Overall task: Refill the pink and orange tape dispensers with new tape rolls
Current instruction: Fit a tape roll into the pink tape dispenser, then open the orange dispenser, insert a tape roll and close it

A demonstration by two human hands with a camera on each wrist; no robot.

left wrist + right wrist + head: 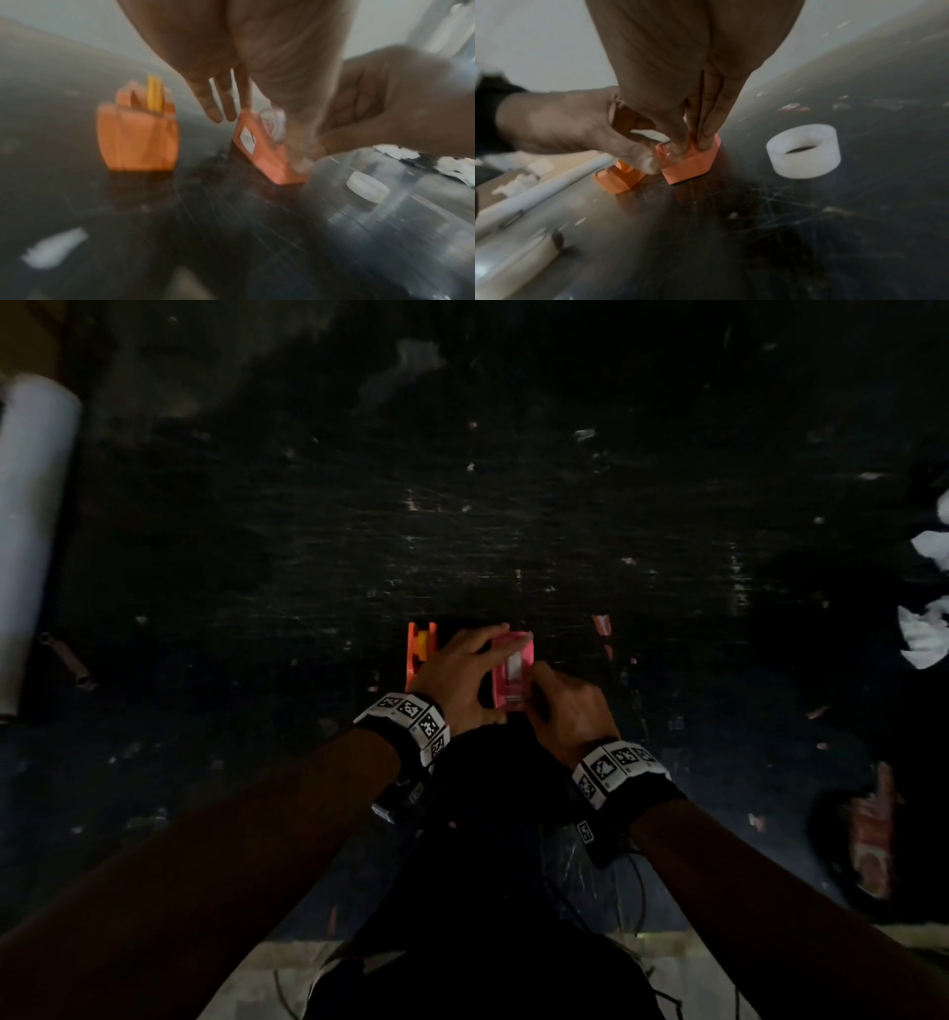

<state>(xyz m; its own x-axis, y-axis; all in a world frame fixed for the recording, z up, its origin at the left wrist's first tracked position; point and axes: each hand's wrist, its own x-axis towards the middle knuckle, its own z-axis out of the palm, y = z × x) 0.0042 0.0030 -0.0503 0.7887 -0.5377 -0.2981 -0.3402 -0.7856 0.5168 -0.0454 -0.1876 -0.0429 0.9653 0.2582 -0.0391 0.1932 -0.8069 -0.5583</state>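
Both hands meet at the pink dispenser (512, 671), which stands on the dark, scratched table (513, 516) close to the person; the left hand (462, 672) has its fingers stretched over the dispenser's far end and its thumb at the near end, so it clasps the body from the left side; the right hand (570, 706) presses its fingertips (680, 147) together into the dispenser's near, open end, pinching at something pale there, too blurred to name; a clear roll (273, 123) sits in the dispenser; the orange dispenser (420, 652) stands just left of the pink one, apart from both hands, with a yellow hub (154, 93) in it; a white ring (804, 151) lies right of the pink dispenser; a white tube (31, 526) lies at the table's left edge.
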